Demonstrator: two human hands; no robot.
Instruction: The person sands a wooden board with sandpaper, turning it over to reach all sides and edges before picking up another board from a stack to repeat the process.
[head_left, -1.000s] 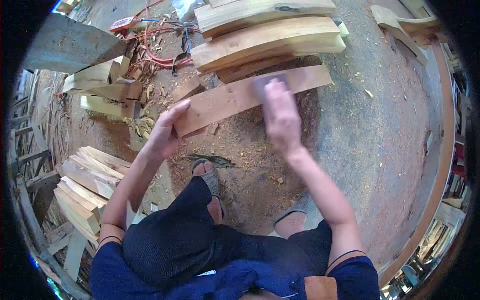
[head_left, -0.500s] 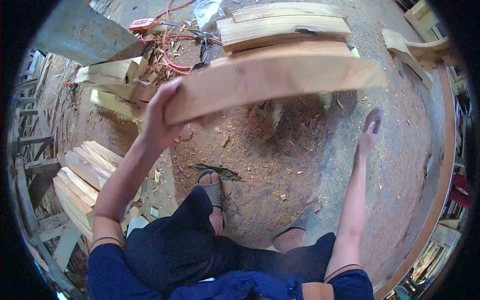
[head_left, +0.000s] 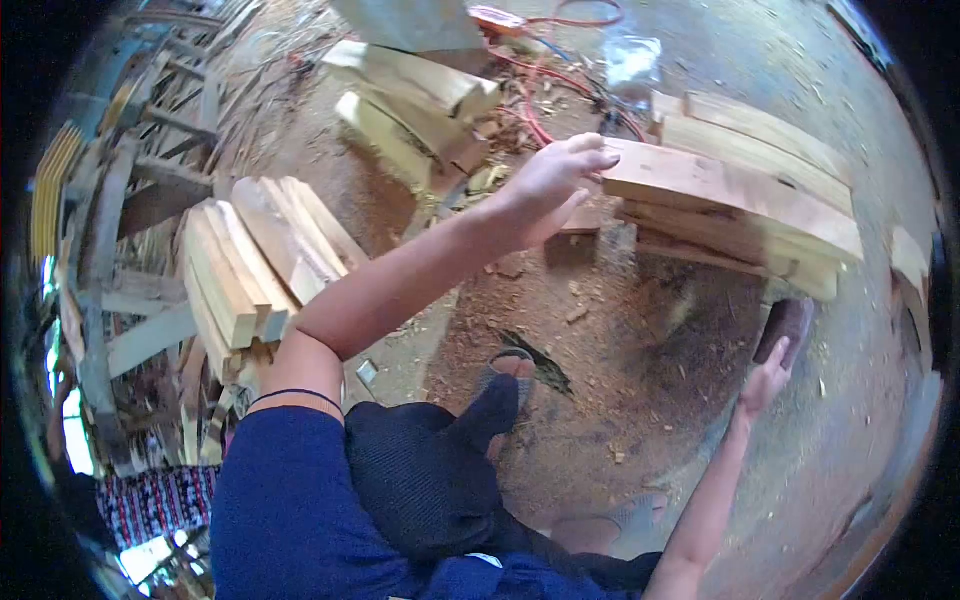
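My left hand (head_left: 560,190) is stretched out at the near-left end of a curved wooden board (head_left: 730,190). Its fingers are apart, with the fingertips right at the board's end and not wrapped round it. The board rests on top of a pile of similar curved pieces (head_left: 770,135). Lower on the right, my right hand (head_left: 765,380) grips a dark brown flat block (head_left: 785,330), held just below the pile's right end.
More cut wood (head_left: 235,270) is stacked on my left. Rough timber (head_left: 420,110) lies by a grey post (head_left: 410,20). Red cords (head_left: 545,75) and a clear plastic bag (head_left: 632,65) are on the ground behind. Shavings cover the dirt floor around my sandalled feet.
The board that my left hand held up in the air now lies on the pile, and the hand's fingers have opened. My view has swung left. The right hand still holds the block.
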